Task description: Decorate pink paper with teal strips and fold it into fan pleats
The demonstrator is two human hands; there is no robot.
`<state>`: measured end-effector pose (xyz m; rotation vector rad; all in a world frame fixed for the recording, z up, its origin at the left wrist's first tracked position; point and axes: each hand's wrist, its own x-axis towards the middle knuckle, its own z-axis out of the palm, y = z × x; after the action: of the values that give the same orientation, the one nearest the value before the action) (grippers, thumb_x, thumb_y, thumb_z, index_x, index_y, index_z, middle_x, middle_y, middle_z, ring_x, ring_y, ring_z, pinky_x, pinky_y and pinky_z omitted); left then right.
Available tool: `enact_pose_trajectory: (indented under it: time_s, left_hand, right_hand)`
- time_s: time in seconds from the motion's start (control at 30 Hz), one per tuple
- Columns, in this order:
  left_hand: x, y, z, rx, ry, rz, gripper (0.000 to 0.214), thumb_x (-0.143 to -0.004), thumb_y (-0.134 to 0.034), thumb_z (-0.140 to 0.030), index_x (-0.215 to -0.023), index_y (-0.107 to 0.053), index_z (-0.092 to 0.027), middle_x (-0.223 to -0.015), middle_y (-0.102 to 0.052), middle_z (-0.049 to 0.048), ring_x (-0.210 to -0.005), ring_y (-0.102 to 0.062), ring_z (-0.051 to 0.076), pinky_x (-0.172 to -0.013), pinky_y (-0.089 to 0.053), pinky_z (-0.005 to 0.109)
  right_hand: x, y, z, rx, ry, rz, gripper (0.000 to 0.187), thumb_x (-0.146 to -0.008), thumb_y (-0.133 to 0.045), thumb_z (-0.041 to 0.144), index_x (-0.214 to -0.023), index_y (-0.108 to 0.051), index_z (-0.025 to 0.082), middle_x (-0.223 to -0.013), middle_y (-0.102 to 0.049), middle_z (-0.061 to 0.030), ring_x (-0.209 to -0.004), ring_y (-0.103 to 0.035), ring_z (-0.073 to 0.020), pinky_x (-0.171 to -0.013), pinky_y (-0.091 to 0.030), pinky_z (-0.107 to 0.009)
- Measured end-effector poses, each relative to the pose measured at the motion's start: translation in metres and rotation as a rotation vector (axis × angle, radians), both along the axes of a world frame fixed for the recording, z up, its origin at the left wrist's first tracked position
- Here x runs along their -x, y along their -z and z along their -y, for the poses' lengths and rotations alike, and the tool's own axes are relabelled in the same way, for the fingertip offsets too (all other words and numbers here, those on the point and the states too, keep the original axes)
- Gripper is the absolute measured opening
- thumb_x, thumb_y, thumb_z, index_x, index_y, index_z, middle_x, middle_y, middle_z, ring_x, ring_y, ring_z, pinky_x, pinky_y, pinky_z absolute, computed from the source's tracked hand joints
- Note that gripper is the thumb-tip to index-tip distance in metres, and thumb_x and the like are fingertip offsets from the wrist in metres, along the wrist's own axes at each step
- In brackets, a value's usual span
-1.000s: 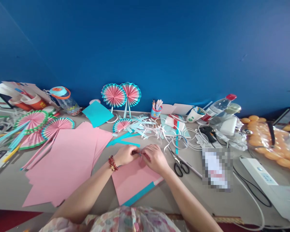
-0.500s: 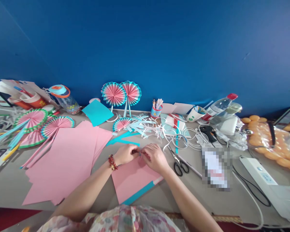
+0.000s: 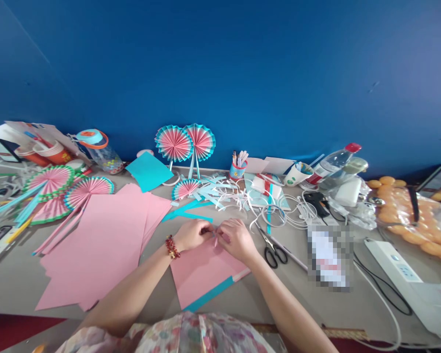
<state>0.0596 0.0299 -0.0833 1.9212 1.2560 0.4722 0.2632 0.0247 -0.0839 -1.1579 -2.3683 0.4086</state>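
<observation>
In front of me lies a sheet of pink paper [image 3: 206,272] with a blue strip [image 3: 210,294] along its near edge and a short pale end beside it. At the paper's far edge my left hand [image 3: 193,235] and my right hand [image 3: 237,239] meet, fingertips pinched close together. A small pale pink sliver [image 3: 215,241] shows between the fingers of my right hand; its kind is too small to tell. The left fingertips are partly hidden, so what they pinch cannot be made out. A red bead bracelet [image 3: 172,247] circles my left wrist.
Black-handled scissors [image 3: 274,252] lie right of my hands. Pink sheets [image 3: 95,245] are stacked at left, near folded paper fans [image 3: 88,192]. Behind are paper scraps [image 3: 220,191], a blue square [image 3: 149,171] and a pen cup [image 3: 238,169]. A power strip [image 3: 395,262] lies at right.
The hands have barely moved; the right fingers have shifted slightly, and the pale sliver between them shows a little more. The pink sheet stays in nearly the same place.
</observation>
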Motion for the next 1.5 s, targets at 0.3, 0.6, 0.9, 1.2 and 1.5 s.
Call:
enact_pose_trajectory:
  time_s: [0.3,0.6,0.9,1.2,1.5]
  left_hand:
    - [0.000,-0.001,0.001,-0.011,0.005,0.007,0.013,-0.081,-0.056,-0.021,-0.080,-0.068,-0.019,-0.079,-0.072,0.0026,-0.070,-0.063,0.016,-0.063,-0.041,0.023]
    - [-0.001,0.000,0.001,-0.023,0.006,-0.001,0.012,-0.080,-0.057,-0.019,-0.082,-0.069,-0.019,-0.083,-0.073,0.0029,-0.072,-0.064,0.017,-0.063,-0.040,0.023]
    - [-0.001,-0.002,0.001,-0.016,-0.009,-0.013,0.013,-0.080,-0.058,-0.021,-0.083,-0.070,-0.018,-0.083,-0.073,0.0043,-0.073,-0.064,0.018,-0.064,-0.042,0.024]
    - [-0.002,-0.004,0.001,-0.007,-0.022,-0.012,0.014,-0.079,-0.056,-0.020,-0.081,-0.071,-0.018,-0.082,-0.074,0.0039,-0.072,-0.065,0.017,-0.064,-0.041,0.024]
    - [-0.002,0.000,0.000,-0.011,-0.021,-0.013,0.013,-0.079,-0.057,-0.019,-0.079,-0.070,-0.018,-0.081,-0.074,0.0038,-0.071,-0.064,0.017,-0.064,-0.041,0.024]
  right_hand:
    - [0.000,-0.001,0.002,-0.007,0.006,0.010,0.008,-0.086,-0.058,0.018,-0.078,-0.060,0.020,-0.079,-0.064,-0.0025,-0.080,-0.056,-0.0177,-0.079,-0.036,-0.030]
    - [0.003,0.004,0.001,0.048,0.016,-0.072,0.011,-0.081,-0.060,0.012,-0.072,-0.059,0.019,-0.072,-0.063,-0.0011,-0.076,-0.056,-0.0169,-0.077,-0.037,-0.030]
    - [-0.002,0.006,-0.001,0.092,-0.006,-0.123,0.015,-0.078,-0.061,0.008,-0.071,-0.061,0.021,-0.071,-0.064,0.0008,-0.075,-0.056,-0.0159,-0.078,-0.037,-0.030]
    - [-0.002,0.010,-0.003,0.090,-0.004,-0.144,0.014,-0.079,-0.061,0.009,-0.073,-0.065,0.021,-0.068,-0.063,0.0012,-0.073,-0.055,-0.0154,-0.077,-0.037,-0.029]
    - [0.008,0.011,0.002,0.036,0.031,-0.132,0.015,-0.077,-0.057,0.010,-0.066,-0.056,0.020,-0.065,-0.059,0.0009,-0.069,-0.051,-0.0150,-0.079,-0.036,-0.030]
